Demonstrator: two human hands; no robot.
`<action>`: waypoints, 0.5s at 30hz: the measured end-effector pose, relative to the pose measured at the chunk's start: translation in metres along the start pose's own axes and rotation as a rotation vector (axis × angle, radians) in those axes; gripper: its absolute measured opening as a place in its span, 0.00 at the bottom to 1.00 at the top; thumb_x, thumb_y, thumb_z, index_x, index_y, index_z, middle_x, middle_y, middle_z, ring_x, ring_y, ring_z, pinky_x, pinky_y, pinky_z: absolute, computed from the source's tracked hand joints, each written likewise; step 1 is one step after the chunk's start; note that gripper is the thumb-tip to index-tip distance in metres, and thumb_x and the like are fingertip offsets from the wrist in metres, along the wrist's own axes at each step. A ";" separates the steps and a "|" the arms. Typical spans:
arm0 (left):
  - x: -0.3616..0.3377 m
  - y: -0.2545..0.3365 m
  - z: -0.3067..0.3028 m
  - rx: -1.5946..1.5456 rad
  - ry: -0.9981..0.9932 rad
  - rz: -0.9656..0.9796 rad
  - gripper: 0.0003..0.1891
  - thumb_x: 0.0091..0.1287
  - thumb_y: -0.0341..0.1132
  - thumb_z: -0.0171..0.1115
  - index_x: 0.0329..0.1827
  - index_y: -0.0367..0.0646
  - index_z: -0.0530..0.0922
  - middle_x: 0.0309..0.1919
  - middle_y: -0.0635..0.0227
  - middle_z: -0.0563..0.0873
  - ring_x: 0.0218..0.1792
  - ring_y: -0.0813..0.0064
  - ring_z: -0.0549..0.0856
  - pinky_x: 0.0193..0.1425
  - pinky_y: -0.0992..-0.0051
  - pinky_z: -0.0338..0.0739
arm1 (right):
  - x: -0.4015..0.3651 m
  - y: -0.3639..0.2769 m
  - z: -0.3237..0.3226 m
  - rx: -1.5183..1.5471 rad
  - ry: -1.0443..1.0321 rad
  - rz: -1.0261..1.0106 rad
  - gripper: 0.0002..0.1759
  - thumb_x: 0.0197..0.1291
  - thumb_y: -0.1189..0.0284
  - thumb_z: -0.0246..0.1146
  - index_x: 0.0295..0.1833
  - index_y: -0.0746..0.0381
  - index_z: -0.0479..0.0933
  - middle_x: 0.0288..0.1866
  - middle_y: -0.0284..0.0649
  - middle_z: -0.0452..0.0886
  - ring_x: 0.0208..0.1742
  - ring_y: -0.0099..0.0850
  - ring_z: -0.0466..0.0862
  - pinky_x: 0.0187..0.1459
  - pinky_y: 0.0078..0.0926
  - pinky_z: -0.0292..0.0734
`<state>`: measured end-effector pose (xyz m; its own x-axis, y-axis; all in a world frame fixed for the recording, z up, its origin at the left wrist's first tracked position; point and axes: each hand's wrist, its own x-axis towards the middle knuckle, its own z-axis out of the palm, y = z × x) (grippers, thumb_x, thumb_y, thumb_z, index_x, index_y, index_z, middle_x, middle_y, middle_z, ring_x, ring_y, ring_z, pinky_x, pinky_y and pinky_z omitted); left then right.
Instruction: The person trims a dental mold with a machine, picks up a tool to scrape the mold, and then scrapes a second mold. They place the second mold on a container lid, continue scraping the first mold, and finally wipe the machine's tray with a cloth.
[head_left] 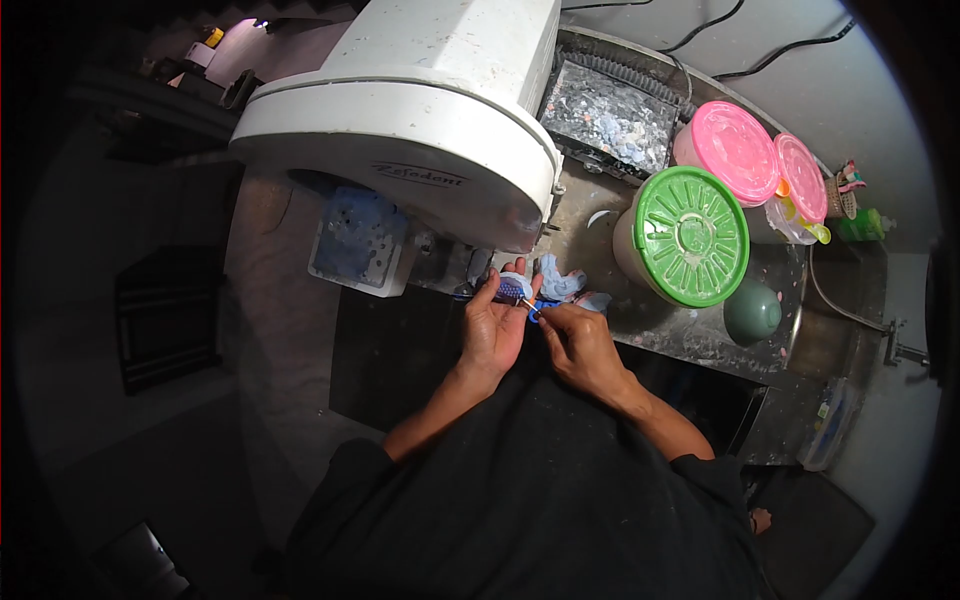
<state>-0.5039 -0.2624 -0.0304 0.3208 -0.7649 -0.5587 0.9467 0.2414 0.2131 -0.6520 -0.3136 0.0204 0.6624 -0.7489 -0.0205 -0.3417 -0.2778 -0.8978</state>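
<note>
My left hand (490, 335) is closed around a dental impression tray (512, 289), purple-blue and dotted with small holes, with pale material along its far side. In my right hand (588, 350) the fingers pinch a thin, light-coloured stick-like tool (528, 304), whose tip lies right at the tray's edge. A bright blue piece (541, 309) shows between the two hands, partly covered by the right fingers. Just beyond them, pale bluish lumps of moulding material (558, 279) lie on the counter.
A white machine housing (400, 130) overhangs the counter, with a clear-walled container (360, 245) below it. To the right stand a green-lidded tub (692, 237), a pink-lidded tub (735, 155) and a green rubber bowl (752, 312). Behind is a splattered black box (615, 115); a sink (840, 300) is far right.
</note>
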 end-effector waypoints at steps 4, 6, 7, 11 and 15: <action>0.001 0.000 -0.002 0.020 0.000 0.043 0.10 0.74 0.30 0.63 0.52 0.35 0.76 0.50 0.59 0.82 0.65 0.63 0.79 0.83 0.44 0.63 | 0.000 0.003 0.011 -0.026 0.062 -0.037 0.03 0.63 0.82 0.64 0.41 0.71 0.81 0.30 0.54 0.79 0.32 0.54 0.82 0.35 0.46 0.74; 0.001 0.000 -0.001 0.025 0.011 0.063 0.09 0.74 0.30 0.62 0.51 0.35 0.77 0.50 0.60 0.82 0.62 0.65 0.80 0.81 0.46 0.66 | 0.000 0.008 0.016 -0.032 0.100 -0.053 0.03 0.63 0.82 0.64 0.41 0.71 0.80 0.30 0.54 0.79 0.32 0.55 0.82 0.35 0.46 0.74; 0.000 0.000 0.001 0.021 0.023 0.063 0.09 0.73 0.30 0.62 0.51 0.35 0.77 0.50 0.60 0.82 0.61 0.65 0.80 0.81 0.47 0.66 | 0.000 0.009 0.017 -0.035 0.120 -0.060 0.03 0.62 0.82 0.64 0.41 0.71 0.80 0.30 0.55 0.79 0.32 0.55 0.81 0.35 0.46 0.74; 0.000 0.003 0.002 -0.036 0.074 0.060 0.11 0.67 0.28 0.62 0.49 0.33 0.76 0.48 0.58 0.82 0.59 0.63 0.81 0.81 0.47 0.67 | 0.002 0.006 0.018 -0.049 0.125 -0.048 0.03 0.62 0.83 0.64 0.41 0.72 0.80 0.30 0.55 0.78 0.33 0.55 0.81 0.35 0.46 0.74; 0.005 0.004 0.000 -0.114 0.064 0.044 0.14 0.62 0.26 0.61 0.49 0.31 0.75 0.47 0.57 0.83 0.56 0.62 0.82 0.80 0.48 0.68 | 0.004 -0.001 0.021 -0.029 0.160 -0.022 0.04 0.62 0.84 0.64 0.42 0.72 0.80 0.30 0.54 0.78 0.31 0.52 0.81 0.34 0.43 0.74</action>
<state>-0.4982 -0.2653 -0.0321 0.3598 -0.7135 -0.6013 0.9276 0.3428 0.1482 -0.6351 -0.3040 0.0120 0.5564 -0.8278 0.0713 -0.3489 -0.3106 -0.8842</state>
